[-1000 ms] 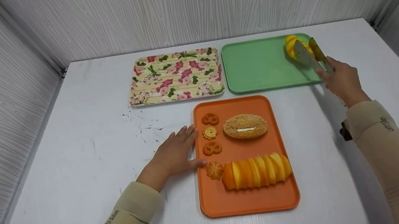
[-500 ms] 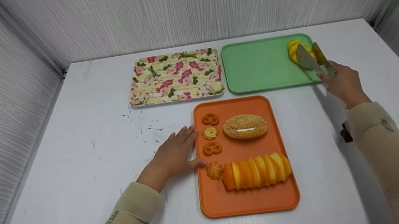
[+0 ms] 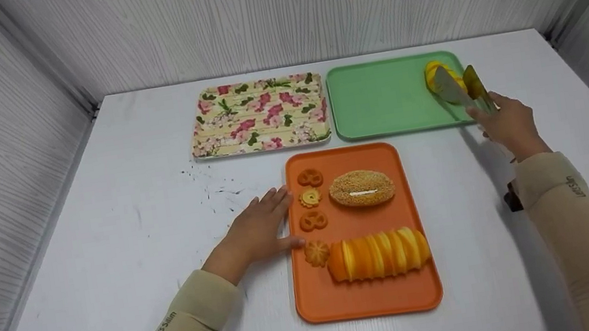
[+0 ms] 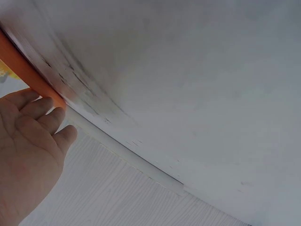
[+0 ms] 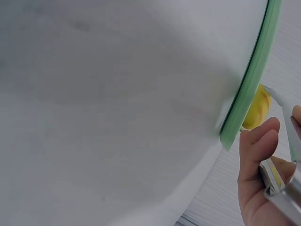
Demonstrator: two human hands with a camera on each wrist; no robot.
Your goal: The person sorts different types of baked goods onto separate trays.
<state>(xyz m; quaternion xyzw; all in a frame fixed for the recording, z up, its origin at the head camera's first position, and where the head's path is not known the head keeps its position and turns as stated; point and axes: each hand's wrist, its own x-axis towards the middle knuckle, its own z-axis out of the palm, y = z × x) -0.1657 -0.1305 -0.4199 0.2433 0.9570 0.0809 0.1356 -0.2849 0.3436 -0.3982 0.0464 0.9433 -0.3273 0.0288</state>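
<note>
My right hand [image 3: 511, 124] grips metal tongs [image 3: 451, 88] over the right end of the green tray [image 3: 378, 100]. A small yellow striped bread [image 3: 433, 72] lies there; one tong blade overlaps it, and the other stands a little apart on its right. In the right wrist view the yellow bread [image 5: 257, 109] shows beyond the tray's rim, with fingers curled round the tongs [image 5: 289, 127]. My left hand [image 3: 260, 226] rests with extended fingers at the left rim of the orange tray [image 3: 370, 300], its thumb over the edge. In the left wrist view those fingertips touch the rim.
On the orange tray lie a sesame-coated bread [image 3: 362, 188], a long ridged loaf [image 3: 379, 255] and a column of small biscuits [image 3: 313, 221]. A floral tray [image 3: 258, 115] stands left of the green one. Pale panels [image 3: 306, 9] enclose the table's back and sides.
The yellow bread and tongs have shifted slightly down in view, toward me. The tong blades have spread, the right one moving away from the bread. My left hand has stayed put.
</note>
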